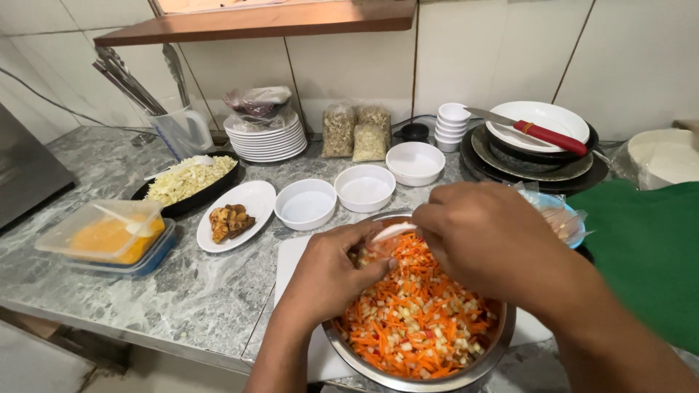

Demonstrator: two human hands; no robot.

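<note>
Both hands, left (pixel 331 273) and right (pixel 484 236), seemingly pinch a white spoon (pixel 393 231) above the steel bowl (pixel 480 367) of shredded carrot.

Two hands (pixel 331 273) (pixel 484 236) meet over one steel bowl (pixel 422 378) of shredded carrot. Three empty white bowls (pixel 306 204) (pixel 365 188) (pixel 415 161) sit behind it, alongside two grain bags (pixel 338 131) (pixel 370 135). One red-handled knife (pixel 539 131) lies across a plate, and two plastic tubs (pixel 102 231) are stacked left.

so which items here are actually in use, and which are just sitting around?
In use:
- left hand
- right hand
- white spoon, between both hands
- steel bowl of shredded carrot mix
- white cutting board under it

Lying about:
- three empty white bowls
- red-handled knife
- plate stack
- lidded orange container
</note>
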